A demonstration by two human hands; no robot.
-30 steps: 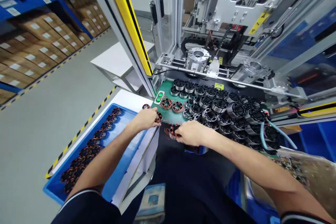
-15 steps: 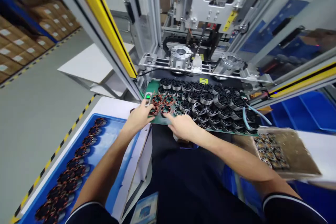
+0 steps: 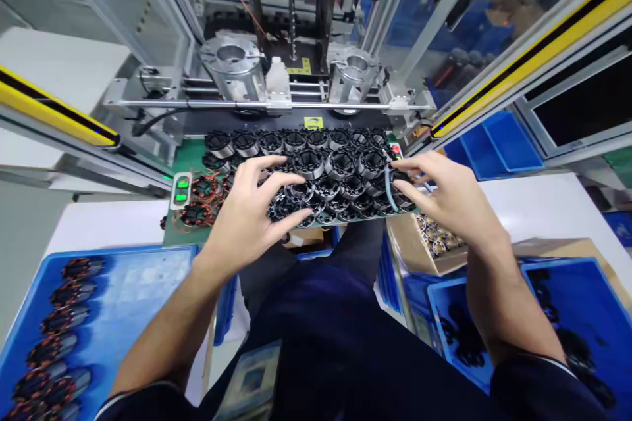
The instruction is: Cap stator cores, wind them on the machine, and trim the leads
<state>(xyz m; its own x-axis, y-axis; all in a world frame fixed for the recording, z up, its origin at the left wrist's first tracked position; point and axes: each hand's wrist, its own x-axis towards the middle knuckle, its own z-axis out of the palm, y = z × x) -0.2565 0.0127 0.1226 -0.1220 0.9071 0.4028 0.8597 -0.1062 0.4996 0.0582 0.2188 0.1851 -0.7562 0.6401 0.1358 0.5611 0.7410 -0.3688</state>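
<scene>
Rows of black and silver ring-shaped cores (image 3: 340, 163) stand on a green board (image 3: 187, 156), some stacked. At the board's left end are cores wound with copper wire (image 3: 196, 212), beside a switch box with green lights (image 3: 182, 191). My left hand (image 3: 257, 210) hovers over the middle-left cores, fingers spread, nothing in it. At the right end my right hand (image 3: 439, 191) has its thumb and fingers apart near a pale blue tube (image 3: 390, 189) that lies over the cores. Whether its fingertips touch the tube or a core cannot be made out.
Behind the board stands a machine with two metal cylinders (image 3: 233, 69) and a rail (image 3: 192, 104). Yellow-black posts flank it. A blue tray (image 3: 133, 302) of wound cores lies at left. At right are a cardboard box (image 3: 412, 243) of rings and blue bins (image 3: 582, 296) with black parts.
The view has shifted to the right. My left hand has left the switch box and moved right over the cores. My right hand has gone from the wound cores to the board's right end.
</scene>
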